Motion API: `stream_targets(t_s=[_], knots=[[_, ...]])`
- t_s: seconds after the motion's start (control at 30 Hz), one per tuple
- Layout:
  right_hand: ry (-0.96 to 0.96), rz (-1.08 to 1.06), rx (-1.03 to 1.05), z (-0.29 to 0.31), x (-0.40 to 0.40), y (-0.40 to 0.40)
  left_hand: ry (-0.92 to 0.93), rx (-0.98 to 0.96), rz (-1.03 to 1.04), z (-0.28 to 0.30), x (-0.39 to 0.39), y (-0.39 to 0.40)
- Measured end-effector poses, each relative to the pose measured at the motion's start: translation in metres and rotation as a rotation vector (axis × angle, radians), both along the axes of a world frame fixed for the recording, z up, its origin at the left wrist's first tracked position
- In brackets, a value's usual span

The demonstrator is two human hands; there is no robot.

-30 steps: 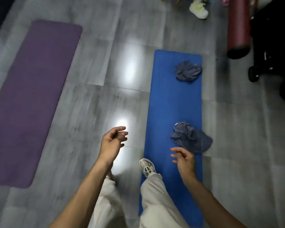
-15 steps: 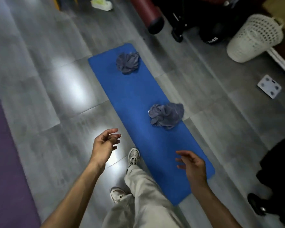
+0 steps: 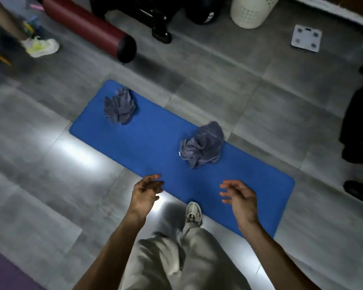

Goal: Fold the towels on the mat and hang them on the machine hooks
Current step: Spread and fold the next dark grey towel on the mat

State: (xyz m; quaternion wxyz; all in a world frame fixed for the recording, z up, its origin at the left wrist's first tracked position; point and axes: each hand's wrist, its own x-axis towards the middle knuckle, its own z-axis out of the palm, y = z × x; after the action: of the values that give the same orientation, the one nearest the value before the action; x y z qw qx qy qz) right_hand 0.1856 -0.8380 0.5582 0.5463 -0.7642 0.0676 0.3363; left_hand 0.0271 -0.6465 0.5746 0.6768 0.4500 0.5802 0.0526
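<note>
Beyond the far long edge of the blue foam mat (image 3: 155,143), you see only part of most things. The dark red cylindrical punching bag (image 3: 88,26) runs out of the top edge, so you cannot tell its length. The black machine base (image 3: 147,11) beside it is cropped at the top and too dark to read; any hooks on it are out of view. The white perforated plastic basket (image 3: 252,11) loses its rim to the same edge. Far left of the mat, a person's leg above a pale yellow-green sneaker (image 3: 41,47) is smeared by blur. At the mat's right end, a black draped shape (image 3: 358,126) is cut by the picture's edge; you cannot tell what it is. The purple mat corner (image 3: 6,268) is cropped bottom-left.
</note>
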Motion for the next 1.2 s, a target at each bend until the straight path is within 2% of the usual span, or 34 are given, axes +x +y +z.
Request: stream_targets(t_s=[0.17, 0.4, 0.6, 0.7, 0.8, 0.9, 0.97, 1.1, 1.2], knots=[[0.057, -0.158, -0.003, -0.021, -0.002, 0.056, -0.034, -0.012, -0.12, -0.016, 0.028, 0.059], [0.049, -0.31, -0.039, -0.059, -0.032, 0.127, -0.031, -0.052, -0.403, -0.073, 0.049, 0.138], [0.12, -0.273, -0.199, -0.126, -0.062, 0.15, 0.018, 0.008, -0.569, -0.139, 0.049, 0.167], [0.134, -0.135, -0.297, -0.188, -0.077, 0.141, 0.113, 0.07, -0.713, -0.202, 0.048, 0.156], [0.101, 0.082, -0.428, -0.262, -0.088, 0.13, 0.238, 0.213, -0.968, -0.269, 0.049, 0.139], [0.101, 0.304, -0.493, -0.345, -0.09, 0.115, 0.283, 0.289, -1.206, -0.35, 0.056, 0.118], [0.07, 0.432, -0.5, -0.401, -0.081, 0.102, 0.279, 0.329, -1.256, -0.407, 0.066, 0.107], [-0.032, 0.437, -0.426, -0.511, -0.042, 0.072, 0.293, 0.485, -1.273, -0.521, 0.097, 0.091], [-0.119, 0.529, -0.391, -0.59, -0.004, 0.056, 0.368, 0.76, -1.275, -0.602, 0.125, 0.078]])
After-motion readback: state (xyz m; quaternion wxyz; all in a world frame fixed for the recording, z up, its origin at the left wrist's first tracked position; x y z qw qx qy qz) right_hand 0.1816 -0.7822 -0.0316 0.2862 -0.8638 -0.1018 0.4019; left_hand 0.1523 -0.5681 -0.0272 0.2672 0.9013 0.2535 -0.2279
